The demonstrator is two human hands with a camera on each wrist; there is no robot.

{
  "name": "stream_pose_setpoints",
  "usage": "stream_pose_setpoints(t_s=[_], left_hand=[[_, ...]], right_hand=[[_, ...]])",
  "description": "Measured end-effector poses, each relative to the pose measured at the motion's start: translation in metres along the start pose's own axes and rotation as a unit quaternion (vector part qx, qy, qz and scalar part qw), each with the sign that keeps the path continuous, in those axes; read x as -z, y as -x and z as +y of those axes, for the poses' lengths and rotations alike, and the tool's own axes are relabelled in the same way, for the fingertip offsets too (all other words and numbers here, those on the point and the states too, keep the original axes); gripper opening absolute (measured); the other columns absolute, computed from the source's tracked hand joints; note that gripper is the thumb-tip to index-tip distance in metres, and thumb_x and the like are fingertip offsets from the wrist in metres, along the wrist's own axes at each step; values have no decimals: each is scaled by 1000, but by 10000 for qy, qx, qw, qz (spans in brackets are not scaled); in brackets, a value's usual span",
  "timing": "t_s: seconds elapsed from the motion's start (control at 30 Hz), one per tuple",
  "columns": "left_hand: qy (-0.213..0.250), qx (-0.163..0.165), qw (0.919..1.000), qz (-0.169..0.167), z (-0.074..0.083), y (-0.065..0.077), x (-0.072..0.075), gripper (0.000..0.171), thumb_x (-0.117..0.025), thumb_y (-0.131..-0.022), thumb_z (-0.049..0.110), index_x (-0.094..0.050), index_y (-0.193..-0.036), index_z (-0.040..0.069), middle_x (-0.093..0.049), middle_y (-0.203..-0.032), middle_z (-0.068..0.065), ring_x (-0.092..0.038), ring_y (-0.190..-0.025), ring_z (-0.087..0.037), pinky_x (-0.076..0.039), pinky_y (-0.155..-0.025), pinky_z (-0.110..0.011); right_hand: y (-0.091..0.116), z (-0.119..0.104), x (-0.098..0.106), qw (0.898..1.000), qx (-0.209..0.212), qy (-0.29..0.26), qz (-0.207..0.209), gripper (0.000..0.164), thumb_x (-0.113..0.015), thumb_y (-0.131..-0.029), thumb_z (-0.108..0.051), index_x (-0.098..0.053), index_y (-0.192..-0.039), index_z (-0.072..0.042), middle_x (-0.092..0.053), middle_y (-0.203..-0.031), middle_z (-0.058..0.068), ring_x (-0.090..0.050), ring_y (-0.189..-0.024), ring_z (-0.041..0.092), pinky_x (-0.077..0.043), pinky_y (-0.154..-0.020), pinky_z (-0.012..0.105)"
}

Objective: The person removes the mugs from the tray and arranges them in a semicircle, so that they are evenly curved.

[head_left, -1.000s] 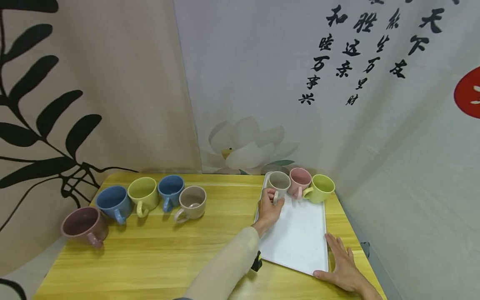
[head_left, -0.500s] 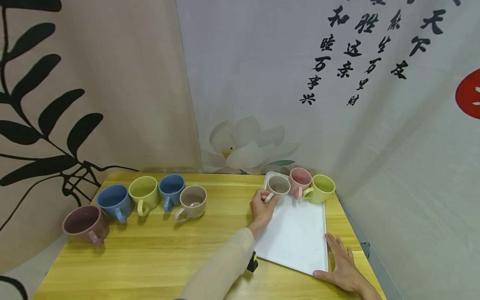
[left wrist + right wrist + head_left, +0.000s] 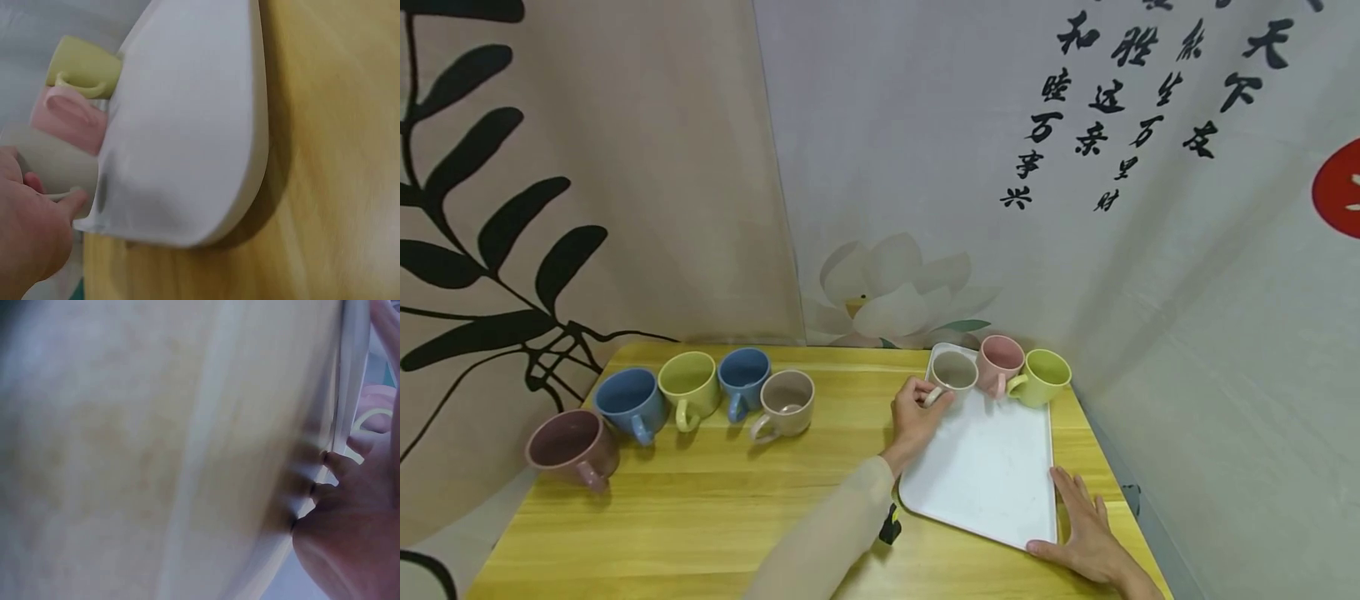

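Observation:
My left hand (image 3: 916, 421) pinches the handle of a grey mug (image 3: 954, 372) at the far left corner of a white tray (image 3: 992, 467). The left wrist view shows thumb and fingers about that mug (image 3: 62, 164). Beside it on the tray stand a pink mug (image 3: 1000, 365) and a yellow-green mug (image 3: 1041, 379), close together along the far end. At the tray's near right corner, my right hand (image 3: 1088, 533) spreads its fingers along the edge, thumb at the corner. In the right wrist view, fingertips (image 3: 334, 464) touch down beside the tray's side.
On the left of the wooden table (image 3: 715, 517) stand a mauve mug (image 3: 571, 450), a blue mug (image 3: 631, 404), a yellow mug (image 3: 688, 387), a smaller blue mug (image 3: 743, 382) and a beige mug (image 3: 786, 402). A printed curtain (image 3: 895, 167) hangs behind the table.
The left hand has shifted slightly left and its grip on the handle has turned; the grey mug's handle now points more to the left. The right hand has stayed put.

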State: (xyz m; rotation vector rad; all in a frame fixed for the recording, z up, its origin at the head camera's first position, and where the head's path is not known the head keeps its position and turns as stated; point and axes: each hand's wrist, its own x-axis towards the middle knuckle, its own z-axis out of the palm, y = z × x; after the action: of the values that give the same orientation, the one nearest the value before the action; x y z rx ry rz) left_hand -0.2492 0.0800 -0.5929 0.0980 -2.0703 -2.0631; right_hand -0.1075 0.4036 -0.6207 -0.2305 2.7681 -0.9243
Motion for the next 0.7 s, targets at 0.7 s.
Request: stream_pose_setpoints(t_s=[0.7], left_hand=[[-250,-500,9952,-806,33,9,88,27,-94,-95,23,-74,-110,13,-77,-95,-11,-65,-85,-10,-54,-92,-26]], right_hand=[[0,0,0,10000,-18,-9,4,134,-97,-83,-48,-15,-179,-3,-14,-182,40,-3,-163,76,4,-120,96]])
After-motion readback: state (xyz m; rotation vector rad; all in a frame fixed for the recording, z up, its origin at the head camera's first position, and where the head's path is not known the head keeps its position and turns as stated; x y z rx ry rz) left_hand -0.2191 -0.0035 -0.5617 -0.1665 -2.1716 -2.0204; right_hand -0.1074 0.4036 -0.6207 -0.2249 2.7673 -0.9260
